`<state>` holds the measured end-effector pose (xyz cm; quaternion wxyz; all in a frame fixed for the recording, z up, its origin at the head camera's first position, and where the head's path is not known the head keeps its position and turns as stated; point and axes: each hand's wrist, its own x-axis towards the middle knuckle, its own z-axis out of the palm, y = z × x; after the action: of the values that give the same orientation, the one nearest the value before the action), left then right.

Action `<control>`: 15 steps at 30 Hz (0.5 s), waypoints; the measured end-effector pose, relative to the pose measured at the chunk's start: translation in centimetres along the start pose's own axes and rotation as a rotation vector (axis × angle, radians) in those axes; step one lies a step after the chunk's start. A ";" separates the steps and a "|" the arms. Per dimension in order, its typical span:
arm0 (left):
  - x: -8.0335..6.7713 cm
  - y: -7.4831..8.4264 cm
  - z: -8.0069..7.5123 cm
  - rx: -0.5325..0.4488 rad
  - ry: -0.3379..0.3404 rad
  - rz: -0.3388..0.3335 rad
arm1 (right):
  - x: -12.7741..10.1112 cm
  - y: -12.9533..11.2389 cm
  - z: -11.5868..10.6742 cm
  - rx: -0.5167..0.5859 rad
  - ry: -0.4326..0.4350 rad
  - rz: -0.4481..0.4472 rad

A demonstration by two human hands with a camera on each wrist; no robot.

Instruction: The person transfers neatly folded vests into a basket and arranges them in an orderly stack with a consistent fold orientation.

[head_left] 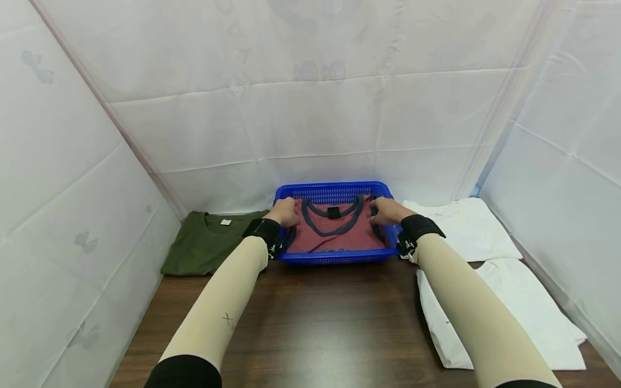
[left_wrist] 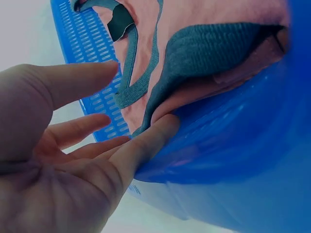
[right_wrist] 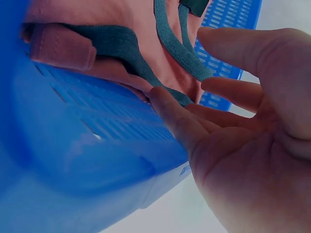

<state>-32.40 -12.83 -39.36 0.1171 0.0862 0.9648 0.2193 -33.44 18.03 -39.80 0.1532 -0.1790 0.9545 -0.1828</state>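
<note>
Two hands, the left hand [head_left: 283, 212] and right hand [head_left: 386, 210], rest with relaxed fingers [left_wrist: 155, 133] touching a red shirt [head_left: 335, 233] inside the blue basket [head_left: 330, 192] at the desk's [head_left: 320, 323] far edge.

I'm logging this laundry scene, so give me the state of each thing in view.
Red shirt: folded, lying in the basket.
Blue basket: upright on the table, holding the red shirt.
Green shirt: folded, flat left of the basket.
White shirts: folded, flat on the right.
Left hand: open, fingers touching the shirt's edge.
Right hand: open, fingers touching the shirt's edge.
</note>
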 end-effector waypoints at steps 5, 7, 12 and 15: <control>-0.1 0.1 0.1 -0.025 -0.021 0.013 | -0.1 0.2 0.1 0.019 -0.002 -0.002; 0.0 0.1 0.1 -0.037 -0.029 0.016 | 0.0 0.3 0.1 0.020 0.002 -0.007; 0.0 0.3 0.2 -0.044 -0.028 0.037 | 0.1 0.3 0.3 0.025 -0.006 -0.025; -0.2 0.5 0.2 -0.064 -0.031 0.052 | 0.0 0.2 0.4 0.031 -0.019 -0.033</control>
<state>-32.10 -12.33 -39.24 0.1291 0.1106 0.9527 0.2518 -33.37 18.14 -40.23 0.1622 -0.1942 0.9469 -0.1983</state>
